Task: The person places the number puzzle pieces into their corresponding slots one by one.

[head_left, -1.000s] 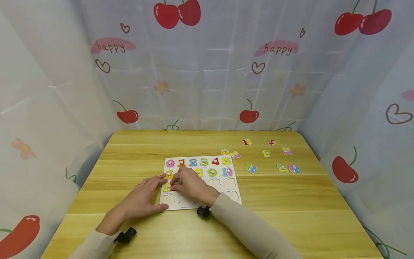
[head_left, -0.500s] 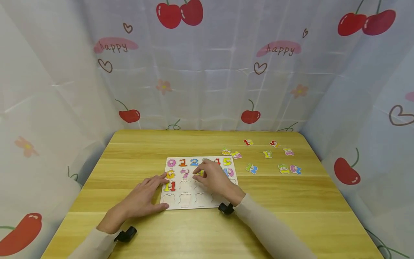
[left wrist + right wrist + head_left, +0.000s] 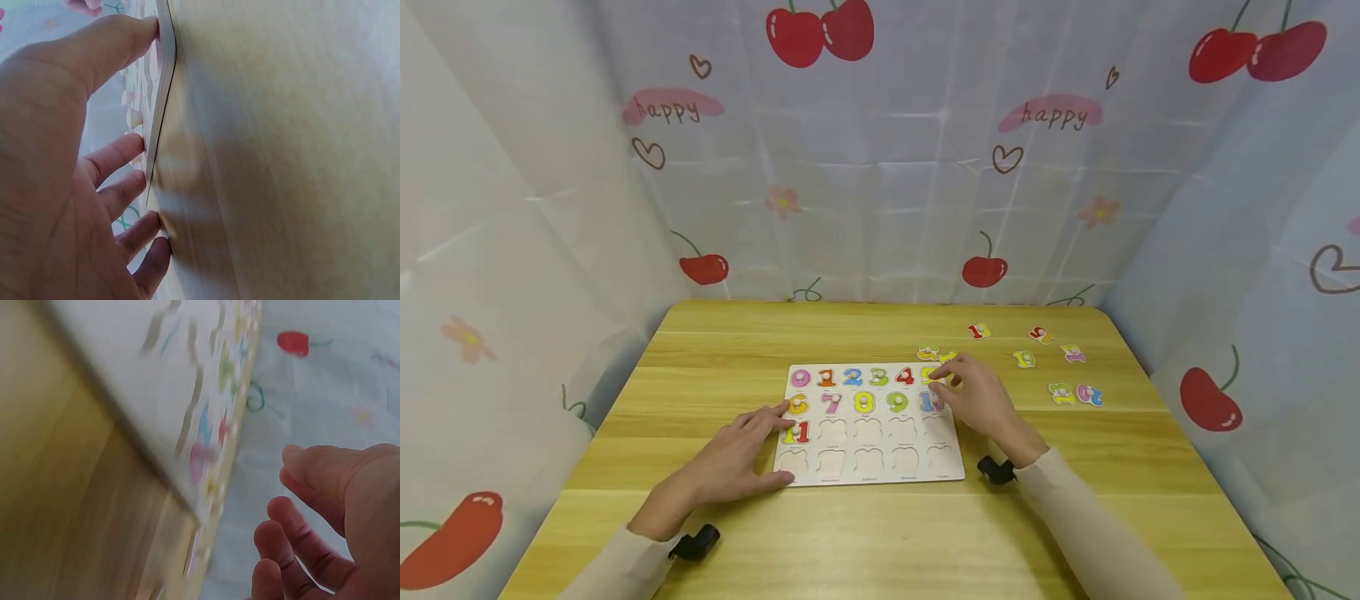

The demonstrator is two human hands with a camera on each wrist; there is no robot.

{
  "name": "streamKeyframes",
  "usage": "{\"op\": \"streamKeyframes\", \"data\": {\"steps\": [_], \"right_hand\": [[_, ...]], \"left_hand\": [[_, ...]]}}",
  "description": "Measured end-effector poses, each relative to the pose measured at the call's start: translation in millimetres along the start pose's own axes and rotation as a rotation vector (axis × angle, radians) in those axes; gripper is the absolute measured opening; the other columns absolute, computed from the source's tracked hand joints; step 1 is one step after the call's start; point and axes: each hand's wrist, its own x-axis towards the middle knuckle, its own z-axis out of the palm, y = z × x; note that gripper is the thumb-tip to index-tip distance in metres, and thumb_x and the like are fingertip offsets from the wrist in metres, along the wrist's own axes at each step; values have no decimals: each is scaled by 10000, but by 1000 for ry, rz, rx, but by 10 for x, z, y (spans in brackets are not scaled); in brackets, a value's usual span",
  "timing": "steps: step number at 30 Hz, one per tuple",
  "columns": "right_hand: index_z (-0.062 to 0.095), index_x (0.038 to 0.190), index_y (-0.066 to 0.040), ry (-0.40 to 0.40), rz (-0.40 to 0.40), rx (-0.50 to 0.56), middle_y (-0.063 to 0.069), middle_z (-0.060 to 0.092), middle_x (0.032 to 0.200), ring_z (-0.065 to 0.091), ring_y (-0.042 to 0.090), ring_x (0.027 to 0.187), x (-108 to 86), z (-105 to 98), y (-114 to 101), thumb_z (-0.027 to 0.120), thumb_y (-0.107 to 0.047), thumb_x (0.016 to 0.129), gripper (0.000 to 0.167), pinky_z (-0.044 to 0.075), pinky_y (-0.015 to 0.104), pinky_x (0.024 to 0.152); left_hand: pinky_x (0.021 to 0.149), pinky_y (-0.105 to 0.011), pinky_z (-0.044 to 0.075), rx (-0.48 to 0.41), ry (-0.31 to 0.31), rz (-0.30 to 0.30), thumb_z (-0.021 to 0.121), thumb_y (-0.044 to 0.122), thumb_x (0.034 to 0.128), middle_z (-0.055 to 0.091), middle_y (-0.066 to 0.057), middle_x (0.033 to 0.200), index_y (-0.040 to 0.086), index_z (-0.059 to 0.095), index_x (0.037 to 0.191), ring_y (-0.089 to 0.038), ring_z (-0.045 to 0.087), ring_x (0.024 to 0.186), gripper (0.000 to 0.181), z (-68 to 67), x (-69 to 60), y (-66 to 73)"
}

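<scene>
A white number board (image 3: 880, 442) lies on the table, with 0 to 11 filling its upper slots and bare recesses below. The left hand (image 3: 733, 458) rests at its left edge; in the left wrist view the thumb and fingertips of that hand (image 3: 69, 144) touch the board's edge (image 3: 164, 81). Over the board's upper right corner hovers the right hand (image 3: 985, 404), fingers loosely bent. The right wrist view shows the right hand (image 3: 325, 531) with nothing between thumb and fingers, beside the blurred board (image 3: 137, 381).
Loose number pieces lie behind and right of the board, among them a red and yellow one (image 3: 979, 332), a yellow-green one (image 3: 1024, 359) and a pink and blue 20 (image 3: 1090, 395). A patterned curtain (image 3: 880, 208) stands behind the table (image 3: 880, 533).
The right hand has moved from the red and yellow 11 across the board to its upper right corner, its fingers now apart. The left hand has stayed at the left edge.
</scene>
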Motion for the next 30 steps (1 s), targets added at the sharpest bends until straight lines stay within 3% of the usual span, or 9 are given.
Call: {"op": "streamKeyframes", "data": {"steps": [6, 12, 20, 30], "right_hand": [[881, 1260, -85, 4, 98, -56, 177, 779, 1325, 749, 345, 1096, -109, -228, 366, 903, -205, 1042, 250, 625, 458, 857], [866, 1274, -45, -14, 131, -66, 187, 811, 1272, 755, 336, 1054, -177, -374, 597, 911, -221, 1039, 298, 645, 518, 913], [887, 1125, -57, -26, 151, -36, 140, 844, 1079, 752, 212, 891, -246, -424, 756, 907, -158, 1030, 140, 601, 363, 808], [856, 1121, -33, -22, 165, -17, 116, 868, 1029, 768, 187, 862, -226, -401, 797, 887, -124, 1043, 124, 599, 324, 792]], "left_hand": [[1286, -784, 436, -8, -11, -12, 898, 576, 991, 398, -83, 1908, 179, 590, 1630, -505, 493, 1651, 813, 48, -8, -26], [1273, -796, 446, -6, 1, -7, 892, 582, 995, 413, -90, 1900, 183, 606, 1610, -524, 484, 1662, 787, 54, -5, -12], [1264, -798, 448, -9, 7, -2, 888, 608, 993, 434, -101, 1887, 192, 621, 1589, -526, 504, 1640, 775, 14, -15, 20], [1266, -807, 443, -8, 15, -4, 891, 595, 993, 440, -111, 1882, 188, 633, 1583, -550, 496, 1644, 763, 7, -14, 26]]}}
